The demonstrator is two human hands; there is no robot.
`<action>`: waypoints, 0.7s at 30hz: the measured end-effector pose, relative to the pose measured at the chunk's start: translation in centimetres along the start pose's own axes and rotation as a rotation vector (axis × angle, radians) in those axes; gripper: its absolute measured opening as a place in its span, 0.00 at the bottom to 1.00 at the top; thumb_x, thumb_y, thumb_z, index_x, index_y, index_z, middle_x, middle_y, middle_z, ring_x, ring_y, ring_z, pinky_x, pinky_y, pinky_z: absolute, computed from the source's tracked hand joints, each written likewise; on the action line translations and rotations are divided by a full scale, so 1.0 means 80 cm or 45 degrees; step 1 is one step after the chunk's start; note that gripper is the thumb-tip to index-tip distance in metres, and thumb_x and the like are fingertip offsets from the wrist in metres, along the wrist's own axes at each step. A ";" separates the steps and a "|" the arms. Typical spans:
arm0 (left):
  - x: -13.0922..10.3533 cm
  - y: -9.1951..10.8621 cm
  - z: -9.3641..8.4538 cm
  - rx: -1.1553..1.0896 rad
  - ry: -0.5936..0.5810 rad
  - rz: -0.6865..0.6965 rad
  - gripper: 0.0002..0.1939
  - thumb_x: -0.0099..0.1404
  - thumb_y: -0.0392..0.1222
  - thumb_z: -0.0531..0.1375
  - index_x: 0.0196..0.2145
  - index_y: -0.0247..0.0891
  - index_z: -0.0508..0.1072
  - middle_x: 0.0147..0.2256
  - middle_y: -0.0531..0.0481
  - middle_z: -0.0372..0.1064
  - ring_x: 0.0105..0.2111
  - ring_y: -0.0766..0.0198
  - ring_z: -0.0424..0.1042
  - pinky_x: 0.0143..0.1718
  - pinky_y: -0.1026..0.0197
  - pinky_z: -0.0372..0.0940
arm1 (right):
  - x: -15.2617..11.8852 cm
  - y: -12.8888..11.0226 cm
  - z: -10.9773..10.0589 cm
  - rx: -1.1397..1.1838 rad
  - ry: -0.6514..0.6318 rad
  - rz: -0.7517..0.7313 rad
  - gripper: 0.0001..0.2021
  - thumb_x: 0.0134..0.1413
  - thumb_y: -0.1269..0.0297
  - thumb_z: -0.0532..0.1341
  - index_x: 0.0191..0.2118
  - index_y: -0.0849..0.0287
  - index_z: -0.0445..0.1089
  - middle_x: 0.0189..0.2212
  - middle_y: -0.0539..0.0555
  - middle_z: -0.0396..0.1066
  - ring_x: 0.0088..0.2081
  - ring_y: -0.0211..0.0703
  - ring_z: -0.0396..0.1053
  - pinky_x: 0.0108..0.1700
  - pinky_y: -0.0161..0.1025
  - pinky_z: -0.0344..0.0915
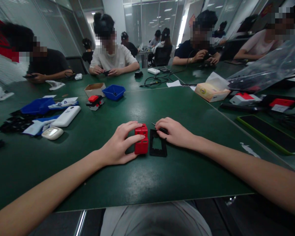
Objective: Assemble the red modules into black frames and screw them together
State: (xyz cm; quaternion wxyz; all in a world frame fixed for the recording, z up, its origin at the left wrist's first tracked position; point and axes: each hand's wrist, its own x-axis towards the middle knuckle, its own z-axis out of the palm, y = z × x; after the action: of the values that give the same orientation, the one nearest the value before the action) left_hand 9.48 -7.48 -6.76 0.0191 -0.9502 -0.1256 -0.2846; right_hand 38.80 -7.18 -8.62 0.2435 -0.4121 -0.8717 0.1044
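My left hand [123, 144] is closed around a red block-shaped plastic housing [141, 147], which stands on the green table with small slots in its faces. The thumb is low on the housing, and the fingers reach over its top and side. Just to the right lies a flat black rectangular frame [158, 154] with an open window in its middle. My right hand [173, 131] rests at the frame's upper right corner, its fingers closed on a small screwdriver [164, 130] with a dark handle. A thin metal shaft pokes out left of the fingers; the rest is hidden.
Left on the green table [127, 183] are a white phone-like device [67, 116], a blue tray [36, 105] and a red-grey device [95, 102]. Behind are a blue bin [114, 92] and cables. A tissue box [212, 91] and green-edged mat [270, 133] lie right. Several people sit opposite.
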 end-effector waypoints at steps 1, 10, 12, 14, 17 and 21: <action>0.000 0.000 0.000 0.006 -0.015 0.010 0.35 0.64 0.40 0.66 0.65 0.48 0.57 0.65 0.33 0.56 0.66 0.37 0.59 0.62 0.33 0.62 | 0.000 -0.001 0.000 0.010 0.008 0.008 0.05 0.64 0.68 0.57 0.39 0.58 0.71 0.44 0.60 0.77 0.47 0.52 0.71 0.51 0.51 0.69; -0.001 -0.001 -0.001 -0.004 -0.040 0.034 0.33 0.63 0.38 0.66 0.63 0.51 0.61 0.67 0.36 0.56 0.66 0.38 0.60 0.62 0.33 0.61 | 0.003 -0.006 -0.009 0.574 0.300 0.337 0.08 0.61 0.58 0.60 0.39 0.57 0.69 0.31 0.52 0.74 0.32 0.43 0.71 0.34 0.40 0.67; -0.001 -0.001 -0.001 -0.010 -0.036 0.025 0.34 0.63 0.38 0.66 0.63 0.51 0.61 0.66 0.36 0.56 0.66 0.38 0.60 0.62 0.33 0.60 | 0.007 -0.007 -0.010 0.876 0.298 0.449 0.09 0.57 0.58 0.63 0.39 0.56 0.68 0.29 0.50 0.74 0.28 0.39 0.69 0.29 0.37 0.67; -0.001 -0.001 0.000 0.014 -0.038 0.023 0.33 0.63 0.38 0.65 0.63 0.51 0.60 0.66 0.35 0.57 0.65 0.38 0.61 0.62 0.34 0.61 | 0.010 -0.009 -0.011 1.203 0.274 0.611 0.11 0.52 0.59 0.66 0.39 0.56 0.68 0.29 0.49 0.75 0.21 0.34 0.64 0.23 0.33 0.64; 0.000 -0.001 0.000 0.058 -0.037 0.033 0.31 0.65 0.39 0.65 0.63 0.47 0.59 0.65 0.33 0.57 0.64 0.39 0.62 0.61 0.35 0.63 | 0.012 -0.015 -0.015 1.599 0.300 0.821 0.14 0.48 0.65 0.68 0.42 0.57 0.69 0.30 0.50 0.77 0.18 0.31 0.60 0.18 0.30 0.61; 0.002 0.000 -0.001 0.053 -0.033 0.026 0.31 0.65 0.39 0.64 0.63 0.45 0.58 0.64 0.31 0.56 0.64 0.40 0.62 0.60 0.36 0.64 | 0.012 -0.023 -0.024 1.834 0.348 0.840 0.14 0.46 0.72 0.66 0.43 0.60 0.72 0.31 0.53 0.78 0.21 0.33 0.67 0.20 0.29 0.66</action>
State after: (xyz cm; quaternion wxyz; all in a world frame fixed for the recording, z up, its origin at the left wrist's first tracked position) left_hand 9.50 -7.43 -6.60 0.0404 -0.9544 -0.1219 -0.2696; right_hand 38.04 -7.69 -5.94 0.5106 -0.3993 -0.3861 0.6563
